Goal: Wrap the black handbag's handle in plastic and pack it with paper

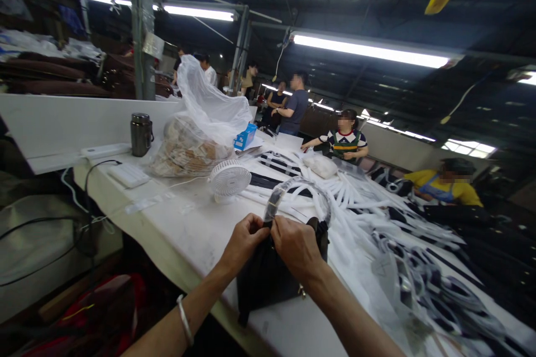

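Note:
A small black handbag (263, 281) stands on the white worktable (188, 228) in front of me. Its curved handle (293, 192) is wrapped in clear plastic and arches above the bag. My left hand (243, 242) pinches the near base of that handle, fingers closed. My right hand (298, 245) is closed over the bag's top edge beside it, touching the left. A silver bangle (184, 321) sits on my left wrist.
A small white fan (229, 179), a plastic bag of pale pieces (188, 148), a dark metal flask (140, 134) and a power strip (104, 150) stand at the left. White and black straps (355, 201) cover the table's right. Several people work at the far end.

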The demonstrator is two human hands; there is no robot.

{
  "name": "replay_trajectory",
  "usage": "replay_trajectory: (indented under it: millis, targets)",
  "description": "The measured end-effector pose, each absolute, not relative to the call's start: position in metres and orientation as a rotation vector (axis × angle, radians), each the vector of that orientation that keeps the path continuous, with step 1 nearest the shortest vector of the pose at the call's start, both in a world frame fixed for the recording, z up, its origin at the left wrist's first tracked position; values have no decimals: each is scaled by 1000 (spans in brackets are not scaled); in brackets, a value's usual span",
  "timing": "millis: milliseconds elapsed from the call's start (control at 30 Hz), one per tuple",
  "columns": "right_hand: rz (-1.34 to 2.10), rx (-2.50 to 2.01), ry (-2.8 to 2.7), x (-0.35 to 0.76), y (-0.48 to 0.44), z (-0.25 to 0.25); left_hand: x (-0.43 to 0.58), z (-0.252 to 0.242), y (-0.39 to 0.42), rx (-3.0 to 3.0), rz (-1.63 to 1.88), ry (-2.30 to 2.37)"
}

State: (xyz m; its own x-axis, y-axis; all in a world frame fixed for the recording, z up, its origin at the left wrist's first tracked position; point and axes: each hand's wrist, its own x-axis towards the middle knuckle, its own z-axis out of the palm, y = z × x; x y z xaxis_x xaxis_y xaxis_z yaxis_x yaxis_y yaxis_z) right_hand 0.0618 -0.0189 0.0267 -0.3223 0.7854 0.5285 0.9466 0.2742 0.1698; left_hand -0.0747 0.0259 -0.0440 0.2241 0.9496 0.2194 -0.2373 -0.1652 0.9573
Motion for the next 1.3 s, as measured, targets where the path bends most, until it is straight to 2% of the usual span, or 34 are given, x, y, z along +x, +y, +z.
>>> replay_trajectory:
  millis: [200, 500, 667, 800, 900, 1033, 1100, 1200, 1300]
  targets:
    - [-764, -1477, -2236, 63, -14, 22, -75, -47, 25, 1122, 1252, 699]
    - [-506, -1273, -2774, 76, -20, 44, -76, -64, 25, 866, 1074, 495]
    - [-510, -1305, -2910, 65, -24, 50, -78, -65, 29, 928, 991, 486]
    - [-513, -1269, -2918, 66, -26, 50, -84, -47, 31, 1113, 1042, 484]
    - [-425, -1240, -2734, 89, -31, 57, -88, -34, 30, 1249, 1056, 484]
    - [-529, -1400, -1934, 140, -28, 58, -102, -34, 30, 1317, 1007, 465]
    - [-508, -1549, -1720, 160, -19, 54, -111, -31, 34, 1392, 926, 438]
    - [-252, -1759, -1750, 170, -2, 50, -120, -7, 47, 1555, 928, 473]
    - [-92, -1796, -1882, 159, 11, 56, -108, 43, 62, 1759, 1094, 607]
